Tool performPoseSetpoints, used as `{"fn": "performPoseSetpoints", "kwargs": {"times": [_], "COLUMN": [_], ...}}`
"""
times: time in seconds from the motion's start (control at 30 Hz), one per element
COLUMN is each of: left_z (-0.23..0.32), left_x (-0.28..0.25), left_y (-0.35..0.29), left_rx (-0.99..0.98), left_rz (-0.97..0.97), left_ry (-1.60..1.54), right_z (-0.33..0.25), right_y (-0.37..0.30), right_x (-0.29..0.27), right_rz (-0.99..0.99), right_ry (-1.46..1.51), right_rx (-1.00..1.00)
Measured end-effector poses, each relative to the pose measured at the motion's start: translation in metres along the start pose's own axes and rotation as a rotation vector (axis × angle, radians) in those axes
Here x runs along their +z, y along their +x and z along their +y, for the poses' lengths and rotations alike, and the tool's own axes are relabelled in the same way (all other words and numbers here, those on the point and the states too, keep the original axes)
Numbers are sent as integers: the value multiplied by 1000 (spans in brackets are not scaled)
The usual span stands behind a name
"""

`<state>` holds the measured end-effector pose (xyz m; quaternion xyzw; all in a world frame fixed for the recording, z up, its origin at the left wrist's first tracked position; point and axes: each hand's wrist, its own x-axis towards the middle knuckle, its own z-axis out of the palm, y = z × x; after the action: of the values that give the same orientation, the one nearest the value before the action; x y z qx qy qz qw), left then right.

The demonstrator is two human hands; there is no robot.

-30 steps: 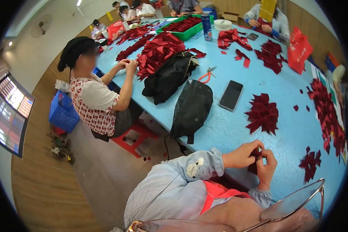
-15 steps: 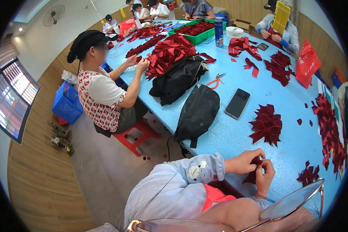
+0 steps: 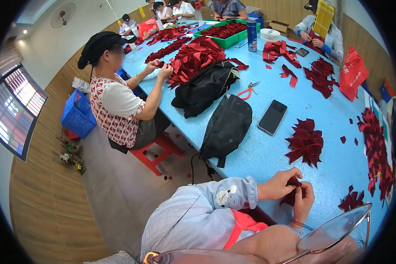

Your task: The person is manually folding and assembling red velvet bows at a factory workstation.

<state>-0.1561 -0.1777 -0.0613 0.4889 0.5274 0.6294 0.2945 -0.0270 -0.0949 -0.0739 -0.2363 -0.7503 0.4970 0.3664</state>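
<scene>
At the near edge of the blue table, my left hand (image 3: 279, 185) and my right hand (image 3: 304, 201) meet over a dark red velvety fabric piece (image 3: 288, 199). Fingertips of both hands pinch its upper part, and the rest of it hangs below, partly hidden behind my right hand. Just beyond my hands lies a heap of pointed dark red fabric pieces (image 3: 304, 143). A smaller cluster of red pieces (image 3: 351, 200) rests to the right of my right hand.
Past my hands are a phone (image 3: 273, 117), a black mesh bag (image 3: 228, 127), orange-handled pliers (image 3: 249, 90) and a black cloth bag (image 3: 204, 90). A blue bottle (image 3: 251, 36) stands farther off. A co-worker (image 3: 119, 92) sits at left; a long red pile (image 3: 376, 149) lines the right edge.
My fingers have shifted slightly on the red fabric, both hands still pinching it close together. The whole view has moved a little. The co-worker's hands at left have drawn slightly apart.
</scene>
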Motion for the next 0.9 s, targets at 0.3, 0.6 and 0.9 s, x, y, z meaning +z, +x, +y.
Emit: {"fn": "performPoseSetpoints", "kwargs": {"times": [0.3, 0.6, 0.9], "left_z": [-11, -18, -6], "left_x": [5, 0, -14], "left_y": [6, 26, 16], "left_rx": [-194, -441, -583], "left_rz": [140, 253, 148], "left_ry": [13, -378, -692], "right_z": [0, -1, 1], "right_y": [8, 14, 4], "right_x": [15, -3, -11], "right_rz": [81, 38, 37], "right_ry": [-404, 270, 419], "right_rx": [-151, 186, 405]}}
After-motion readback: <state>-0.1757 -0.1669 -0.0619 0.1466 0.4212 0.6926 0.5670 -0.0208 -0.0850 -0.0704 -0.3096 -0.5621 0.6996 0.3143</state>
